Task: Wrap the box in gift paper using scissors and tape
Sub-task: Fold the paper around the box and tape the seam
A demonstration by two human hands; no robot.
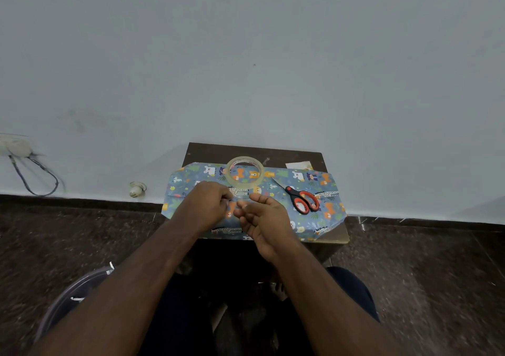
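Note:
The box wrapped in blue animal-print gift paper (297, 220) lies on a small dark table (295, 157). A clear tape roll (245, 183) rests on its far top side. Red-and-black scissors (302, 199) lie shut on the paper to the right. My left hand (207, 205) hovers over the middle of the box, and its fingertips pinch a short strip of clear tape (241, 193). My right hand (263, 219) is just right of it, palm turned up and left. Its fingers are loosely curled, and its thumb reaches toward the strip's other end.
The table stands against a pale wall (254, 66). A paper scrap (299, 165) lies at its back right corner. A wall socket with cables (19, 149) is at the far left. A round dark bin (73, 298) sits by my left knee on a dark speckled floor (426, 268).

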